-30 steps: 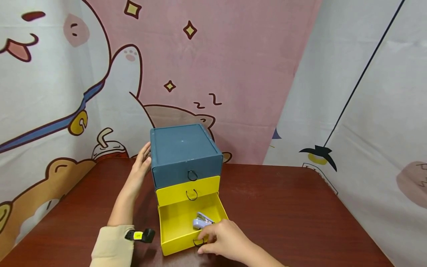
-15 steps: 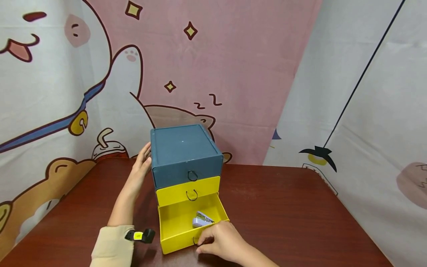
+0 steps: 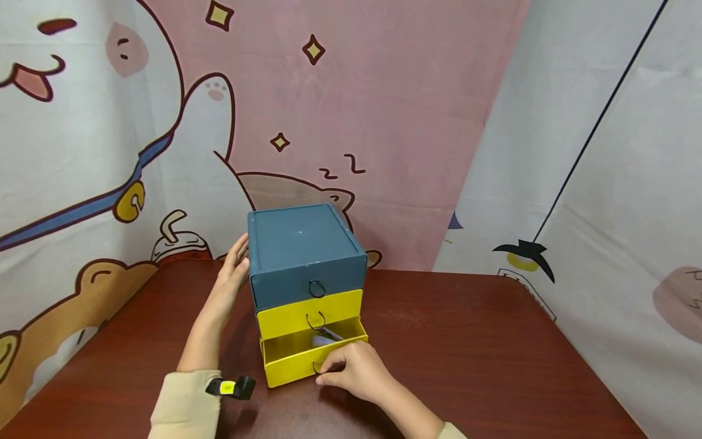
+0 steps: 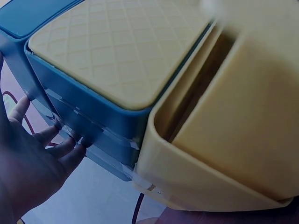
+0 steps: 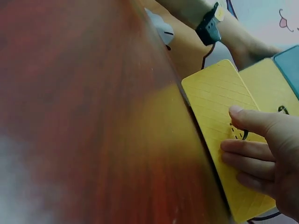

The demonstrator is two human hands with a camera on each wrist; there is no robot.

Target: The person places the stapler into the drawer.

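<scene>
A small desktop drawer unit (image 3: 304, 238) has a blue top section above two yellow drawers. The lower yellow drawer (image 3: 293, 369) is partly out and holds a lilac stapler (image 3: 322, 341), partly hidden by its front. At that drawer's black ring handle (image 5: 245, 134), my right hand (image 3: 353, 369) pinches with thumb and index finger; in the right wrist view its other fingers lie close to the drawer front. Against the unit's left side, my left hand (image 3: 230, 277) rests with fingers extended. The left wrist view shows this left hand (image 4: 35, 163) touching the blue casing.
The middle yellow drawer (image 3: 280, 320) also sticks out a little, above the lower one. A brown wooden table (image 3: 466, 353) carries the unit. Behind stands a printed cartoon cloth (image 3: 406, 122). A black wrist device (image 3: 236, 388) is on my left sleeve.
My right hand has moved away from me, and the lower drawer has slid further into the unit with the stapler inside. My left hand has stayed against the unit's side.
</scene>
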